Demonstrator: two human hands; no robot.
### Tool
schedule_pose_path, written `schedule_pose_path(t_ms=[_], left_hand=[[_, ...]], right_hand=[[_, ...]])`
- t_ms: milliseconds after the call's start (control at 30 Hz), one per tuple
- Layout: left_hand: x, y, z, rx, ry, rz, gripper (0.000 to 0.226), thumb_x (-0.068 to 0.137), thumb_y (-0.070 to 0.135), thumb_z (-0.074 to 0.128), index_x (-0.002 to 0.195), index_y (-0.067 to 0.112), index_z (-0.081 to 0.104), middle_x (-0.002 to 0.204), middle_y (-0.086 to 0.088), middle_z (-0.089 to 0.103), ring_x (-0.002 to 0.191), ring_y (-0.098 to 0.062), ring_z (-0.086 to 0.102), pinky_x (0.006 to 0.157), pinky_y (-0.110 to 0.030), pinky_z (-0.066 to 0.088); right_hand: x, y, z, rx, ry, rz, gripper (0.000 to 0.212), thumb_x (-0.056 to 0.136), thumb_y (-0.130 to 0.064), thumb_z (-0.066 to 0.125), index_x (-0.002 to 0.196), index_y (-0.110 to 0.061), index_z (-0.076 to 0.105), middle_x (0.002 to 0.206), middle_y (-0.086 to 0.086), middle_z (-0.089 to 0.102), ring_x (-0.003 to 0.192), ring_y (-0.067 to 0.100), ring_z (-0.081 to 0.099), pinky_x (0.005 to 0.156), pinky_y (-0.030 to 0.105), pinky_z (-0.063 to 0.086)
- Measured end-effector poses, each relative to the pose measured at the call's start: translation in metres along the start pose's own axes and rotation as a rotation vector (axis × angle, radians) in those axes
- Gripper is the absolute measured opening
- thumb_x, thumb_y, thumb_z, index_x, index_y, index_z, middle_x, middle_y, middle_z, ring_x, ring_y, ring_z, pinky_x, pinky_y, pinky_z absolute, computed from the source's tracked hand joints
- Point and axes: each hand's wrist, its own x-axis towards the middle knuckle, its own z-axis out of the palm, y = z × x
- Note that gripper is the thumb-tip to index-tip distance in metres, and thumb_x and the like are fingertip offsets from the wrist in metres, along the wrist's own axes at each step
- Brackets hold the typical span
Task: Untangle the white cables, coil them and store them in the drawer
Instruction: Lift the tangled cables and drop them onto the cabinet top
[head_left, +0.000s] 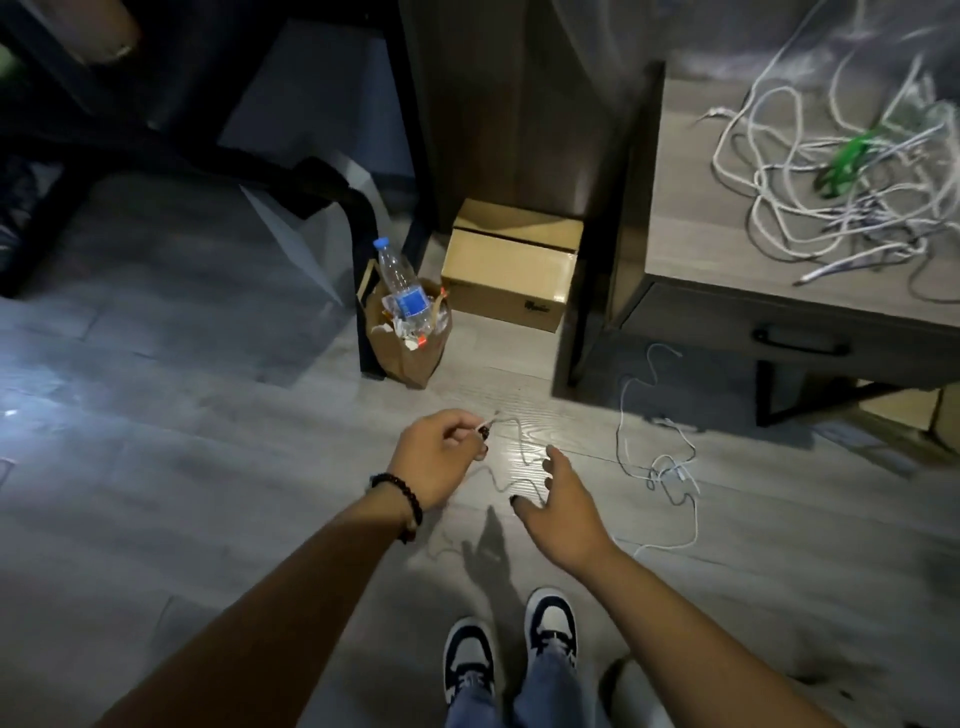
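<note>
A dim room with a grey wood-grain plank floor (208, 493), lit in patches. Nearest, two dark-and-white sneakers (511, 647) stand below both forearms. The left hand (441, 457), a dark beaded bracelet (402, 501) at its wrist, forms the grip — fingers pinched on the plug end of a thin white cable (511, 457), which wavers down from the grip toward the floor. Just right of the grip the right hand (563, 501) hovers with fingers spread, holding nothing. Farther right a second loose white cable (657, 467) lies looped on the floor. Beyond the grip stand a brown paper bag (405, 358) with a clear plastic bottle (402, 286) and a tan cardboard box (511, 273). Up and right, the grey wooden bench (685, 208) carries a tangled heap of white cables (841, 182) with a blurred green item (844, 158) among them — its drawer (727, 332) is closed.
</note>
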Motion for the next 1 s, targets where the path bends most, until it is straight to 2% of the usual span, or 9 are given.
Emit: schedule_pose_path(t_ms=[67,200,300,367,467,633,833,900,1000], left_hand=[[-0.011,0.035,-0.01,0.022,-0.033,0.046,0.014,0.09,0.006,0.057,0.095,0.01,0.069,0.076,-0.001,0.069,0.07,-0.003,0.064,0.077,-0.019,0.053],[-0.033,0.109,-0.032,0.108,-0.17,0.18,0.015,0.089,0.006,0.06,0.087,0.015,0.071,0.079,-0.001,0.068,0.08,-0.014,0.062,0.077,-0.022,0.051],[-0.051,0.156,-0.044,0.242,-0.233,0.307,0.017,0.09,0.02,0.061,0.085,0.035,0.067,0.086,0.01,0.066,0.085,-0.01,0.061,0.079,-0.027,0.053],[-0.062,0.183,-0.048,0.272,-0.241,0.376,0.016,0.091,0.023,0.06,0.089,0.038,0.066,0.093,0.015,0.063,0.092,-0.007,0.059,0.084,-0.026,0.05],[-0.076,0.224,-0.047,0.158,-0.23,0.431,0.017,0.09,0.013,0.061,0.093,0.028,0.069,0.099,0.007,0.065,0.099,-0.01,0.06,0.091,-0.028,0.049],[-0.099,0.292,-0.044,-0.003,-0.235,0.516,0.022,0.088,0.006,0.062,0.088,0.027,0.07,0.101,0.006,0.069,0.105,-0.012,0.062,0.096,-0.029,0.048],[-0.122,0.354,-0.041,-0.129,-0.329,0.574,0.021,0.085,0.003,0.066,0.09,0.022,0.072,0.117,0.0,0.067,0.112,-0.011,0.061,0.102,-0.036,0.046],[-0.13,0.373,-0.04,-0.165,-0.387,0.579,0.02,0.086,0.002,0.064,0.093,0.019,0.072,0.121,-0.001,0.066,0.114,-0.008,0.06,0.103,-0.033,0.046],[-0.136,0.399,-0.032,-0.179,-0.39,0.616,0.018,0.086,0.001,0.063,0.094,0.016,0.071,0.127,-0.003,0.062,0.117,-0.007,0.058,0.103,-0.032,0.046]], right_hand=[[-0.02,-0.011,-0.017,-0.001,0.012,0.003,0.081,0.088,-0.02,0.066,0.151,-0.012,0.017,0.154,0.008,0.031,0.138,0.023,0.036,0.112,0.031,0.03],[-0.057,-0.037,-0.06,0.005,0.098,-0.019,0.085,0.088,-0.025,0.067,0.152,-0.014,0.012,0.156,0.009,0.025,0.14,0.027,0.033,0.114,0.041,0.031],[-0.085,-0.058,-0.093,0.02,0.207,-0.069,0.088,0.087,-0.027,0.068,0.153,-0.017,0.011,0.157,0.007,0.023,0.14,0.026,0.033,0.113,0.045,0.033],[-0.102,-0.072,-0.115,0.027,0.262,-0.105,0.089,0.087,-0.028,0.068,0.153,-0.018,0.01,0.158,0.005,0.018,0.141,0.025,0.03,0.114,0.044,0.031],[-0.123,-0.094,-0.15,0.063,0.35,-0.184,0.09,0.086,-0.028,0.07,0.153,-0.019,0.011,0.158,0.003,0.017,0.143,0.022,0.027,0.114,0.04,0.03],[-0.157,-0.134,-0.2,0.094,0.438,-0.312,0.093,0.081,-0.033,0.073,0.153,-0.022,0.014,0.156,0.0,0.021,0.14,0.016,0.029,0.114,0.037,0.03],[-0.184,-0.162,-0.239,0.133,0.389,-0.473,0.102,0.07,-0.037,0.079,0.151,-0.031,0.018,0.154,-0.008,0.025,0.139,0.01,0.029,0.114,0.039,0.032],[-0.189,-0.169,-0.253,0.146,0.371,-0.514,0.109,0.062,-0.043,0.079,0.151,-0.035,0.016,0.155,-0.012,0.024,0.141,0.007,0.026,0.115,0.038,0.031],[-0.192,-0.177,-0.273,0.184,0.337,-0.588,0.115,0.055,-0.044,0.08,0.15,-0.036,0.015,0.154,-0.015,0.025,0.141,0.003,0.024,0.116,0.034,0.029]])
